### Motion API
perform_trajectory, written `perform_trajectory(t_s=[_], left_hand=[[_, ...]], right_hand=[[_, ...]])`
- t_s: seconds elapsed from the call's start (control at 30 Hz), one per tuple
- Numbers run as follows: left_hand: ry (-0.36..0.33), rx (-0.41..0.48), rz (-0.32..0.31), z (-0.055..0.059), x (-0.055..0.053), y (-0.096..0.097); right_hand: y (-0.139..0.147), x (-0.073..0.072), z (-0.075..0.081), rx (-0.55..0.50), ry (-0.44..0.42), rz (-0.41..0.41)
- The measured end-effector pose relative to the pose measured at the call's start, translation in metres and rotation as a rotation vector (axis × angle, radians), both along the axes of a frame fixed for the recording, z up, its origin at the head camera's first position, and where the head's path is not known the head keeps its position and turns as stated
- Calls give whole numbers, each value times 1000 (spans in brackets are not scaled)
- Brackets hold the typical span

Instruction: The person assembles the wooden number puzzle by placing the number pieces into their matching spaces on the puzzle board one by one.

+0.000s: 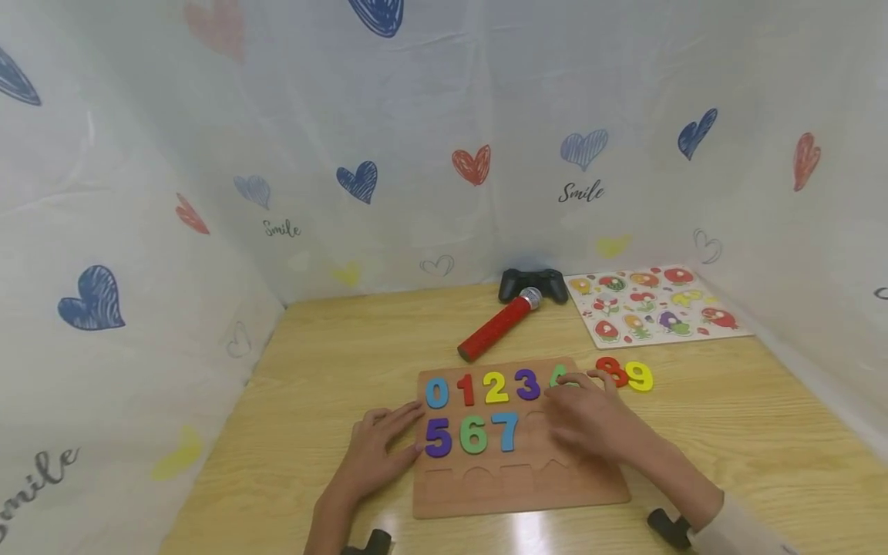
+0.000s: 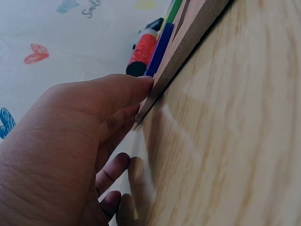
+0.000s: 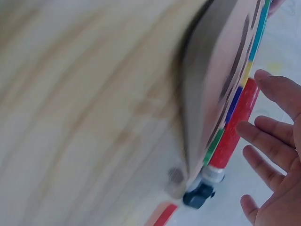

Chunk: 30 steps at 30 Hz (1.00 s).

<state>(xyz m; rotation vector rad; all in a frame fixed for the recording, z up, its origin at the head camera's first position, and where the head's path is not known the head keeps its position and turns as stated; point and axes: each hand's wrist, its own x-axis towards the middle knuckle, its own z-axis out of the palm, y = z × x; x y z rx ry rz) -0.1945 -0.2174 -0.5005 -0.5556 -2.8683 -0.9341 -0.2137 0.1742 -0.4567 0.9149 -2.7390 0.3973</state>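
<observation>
A brown wooden number board (image 1: 520,493) lies on the table with coloured digits 0 to 7 set in two rows. My left hand (image 1: 378,447) rests at the board's left edge, its thumb (image 2: 127,89) touching the edge beside the purple 5 (image 1: 438,438). Over the board's right side hovers my right hand (image 1: 597,416), partly covering the green 4 (image 1: 559,374). Its fingers (image 3: 263,136) are spread with nothing between them in the right wrist view. Beyond it, right of the board, lie a red 8 (image 1: 610,370) and a yellow 9 (image 1: 640,376).
Behind the board lies a red microphone (image 1: 494,330) with a silver head, near a black game controller (image 1: 533,284). A fruit picture board (image 1: 659,304) sits at the back right. A white sheet with hearts (image 1: 416,116) hangs around the table (image 1: 312,347).
</observation>
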Motion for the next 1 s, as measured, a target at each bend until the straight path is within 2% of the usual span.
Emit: perform_trajectory(t_s=[0.27, 0.53, 0.77, 1.0], left_hand=[[6, -18, 2, -2, 0, -1], [-11, -30, 16, -2, -1, 0], [-7, -32, 12, -2, -1, -1], [1, -39, 4, -3, -2, -1]], right_hand=[[29, -11, -2, 17, -56, -109], [50, -19, 0, -6, -39, -130], [66, -35, 6, -20, -35, -159], [77, -42, 5, -21, -78, -198]])
